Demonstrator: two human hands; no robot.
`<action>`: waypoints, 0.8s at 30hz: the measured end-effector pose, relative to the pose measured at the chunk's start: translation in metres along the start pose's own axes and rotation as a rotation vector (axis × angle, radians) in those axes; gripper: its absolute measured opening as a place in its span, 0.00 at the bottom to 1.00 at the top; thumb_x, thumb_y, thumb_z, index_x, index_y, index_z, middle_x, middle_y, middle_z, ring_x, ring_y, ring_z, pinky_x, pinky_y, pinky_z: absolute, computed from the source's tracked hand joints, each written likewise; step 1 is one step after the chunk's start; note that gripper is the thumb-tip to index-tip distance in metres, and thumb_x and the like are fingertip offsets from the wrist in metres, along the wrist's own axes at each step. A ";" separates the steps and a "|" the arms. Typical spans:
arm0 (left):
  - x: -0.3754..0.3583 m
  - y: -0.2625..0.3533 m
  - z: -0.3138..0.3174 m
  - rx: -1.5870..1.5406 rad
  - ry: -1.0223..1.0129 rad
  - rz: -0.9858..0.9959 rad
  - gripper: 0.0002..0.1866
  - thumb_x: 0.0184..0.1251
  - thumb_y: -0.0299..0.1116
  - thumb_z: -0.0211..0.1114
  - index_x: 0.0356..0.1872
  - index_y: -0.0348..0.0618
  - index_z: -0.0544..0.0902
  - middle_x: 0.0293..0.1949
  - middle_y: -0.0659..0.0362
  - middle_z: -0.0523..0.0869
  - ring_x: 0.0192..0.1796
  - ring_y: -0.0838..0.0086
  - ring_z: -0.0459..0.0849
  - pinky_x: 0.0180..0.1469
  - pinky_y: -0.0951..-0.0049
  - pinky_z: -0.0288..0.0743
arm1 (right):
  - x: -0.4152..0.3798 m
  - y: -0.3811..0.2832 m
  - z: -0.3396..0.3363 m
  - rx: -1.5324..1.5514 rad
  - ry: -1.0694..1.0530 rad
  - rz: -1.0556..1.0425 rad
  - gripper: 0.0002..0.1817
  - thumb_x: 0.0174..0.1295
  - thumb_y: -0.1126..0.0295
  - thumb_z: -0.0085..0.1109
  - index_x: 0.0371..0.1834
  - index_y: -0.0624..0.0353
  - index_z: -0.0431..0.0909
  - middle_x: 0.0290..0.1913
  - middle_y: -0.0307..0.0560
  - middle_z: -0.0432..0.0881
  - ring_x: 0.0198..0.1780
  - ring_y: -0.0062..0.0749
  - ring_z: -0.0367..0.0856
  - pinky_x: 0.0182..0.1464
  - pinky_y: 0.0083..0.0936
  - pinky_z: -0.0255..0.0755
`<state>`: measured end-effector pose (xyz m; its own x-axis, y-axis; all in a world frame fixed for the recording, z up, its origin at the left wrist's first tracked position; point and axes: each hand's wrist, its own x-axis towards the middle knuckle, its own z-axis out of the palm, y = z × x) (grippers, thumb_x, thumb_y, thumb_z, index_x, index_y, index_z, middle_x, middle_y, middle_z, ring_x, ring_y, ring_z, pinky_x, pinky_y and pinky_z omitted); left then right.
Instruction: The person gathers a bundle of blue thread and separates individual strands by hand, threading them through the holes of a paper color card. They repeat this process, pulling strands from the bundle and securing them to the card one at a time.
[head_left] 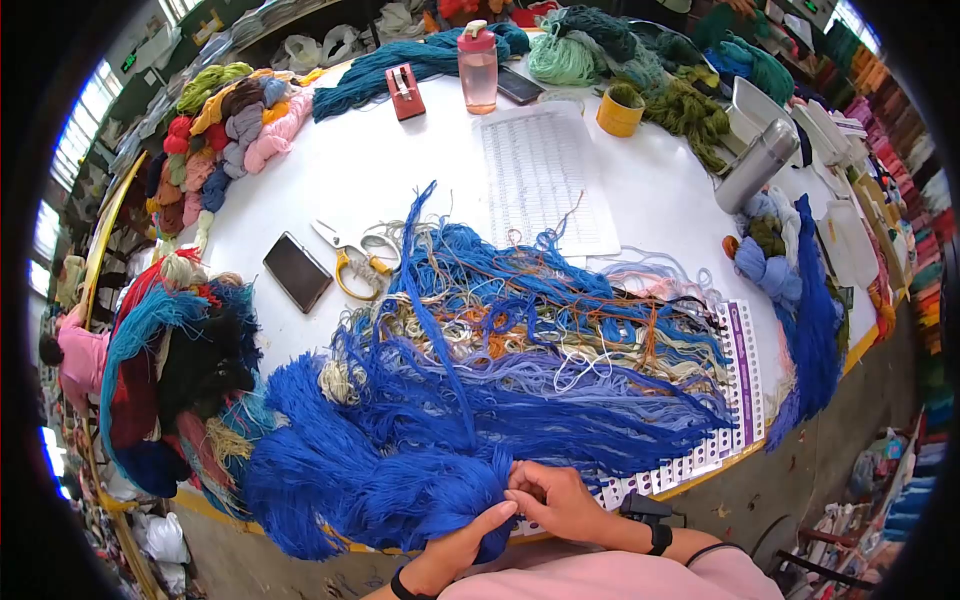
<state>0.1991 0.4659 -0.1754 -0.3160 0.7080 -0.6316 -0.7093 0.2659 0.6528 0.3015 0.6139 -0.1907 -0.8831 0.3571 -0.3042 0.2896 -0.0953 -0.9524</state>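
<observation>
A thick bundle of royal blue yarn point(400, 490) lies along the table's near edge. My left hand point(470, 535) is closed round its right end, thumb pointing up to the right. Touching it, my right hand point(560, 500) has bent fingers pinched at the same end of the bundle. Behind both hands, loose blue, lilac, orange and cream strands point(520, 330) spread across the table. Their right ends lie by white cards with punched holes point(740, 370). Scissors with yellow handles point(355, 265) rest left of the strands, beside a dark phone point(297, 271).
Mixed yarn piles stand at the left point(180, 370) and back left point(225, 130). A printed sheet point(545, 180), a pink-lidded bottle point(478, 75), a red device point(405, 93) and yellow tape point(620, 112) are farther back. A metal flask point(755, 165) leans at right. A person in pink point(80, 350) is far left.
</observation>
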 end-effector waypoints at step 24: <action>0.004 -0.015 -0.008 -0.049 0.086 -0.052 0.17 0.67 0.24 0.65 0.56 0.36 0.79 0.51 0.57 0.84 0.51 0.74 0.83 0.57 0.75 0.76 | 0.001 0.003 0.000 0.017 -0.008 -0.037 0.05 0.65 0.74 0.61 0.38 0.63 0.76 0.24 0.42 0.78 0.24 0.20 0.73 0.28 0.23 0.68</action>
<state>0.2036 0.4593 -0.1911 -0.3295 0.6350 -0.6987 -0.7554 0.2666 0.5985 0.3019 0.6136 -0.1940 -0.8959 0.3534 -0.2693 0.2509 -0.0979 -0.9630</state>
